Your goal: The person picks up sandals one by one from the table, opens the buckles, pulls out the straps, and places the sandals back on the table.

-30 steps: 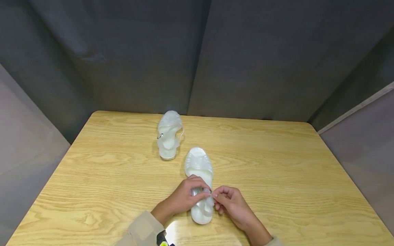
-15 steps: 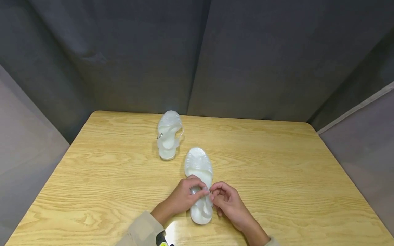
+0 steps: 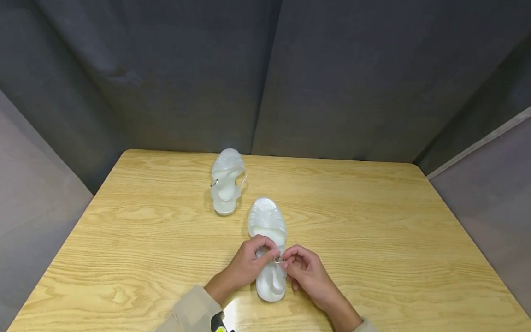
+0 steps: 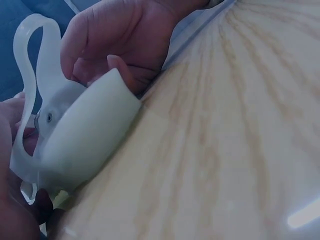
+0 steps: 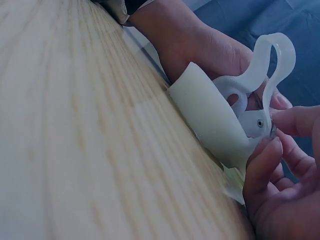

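Observation:
Two translucent white jelly sandals lie on the wooden table [image 3: 373, 221]. Both my hands are at the heel end of the near sandal [image 3: 267, 222]. My left hand [image 3: 270, 252] pinches its heel strap from the left. From the right, my right hand [image 3: 288, 261] pinches the small metal buckle [image 3: 277, 260] on that strap. In the left wrist view the strap loop [image 4: 33, 60] rises above the sandal's heel [image 4: 85, 145], with my right hand [image 4: 125, 45] behind it. The right wrist view has my right hand's fingertips [image 5: 265, 150] at the strap's rivet, beside the strap loop [image 5: 274, 55].
The far sandal [image 3: 226, 180], with its own metal buckle on the left side, lies near the table's back edge. Dark grey cloth walls close in the table at the back and both sides. A beige sleeve [image 3: 191, 311] covers my left forearm.
My right hand has moved slightly left to meet the left hand at the strap. The metal buckle now shows between the fingertips. The sandals have not moved.

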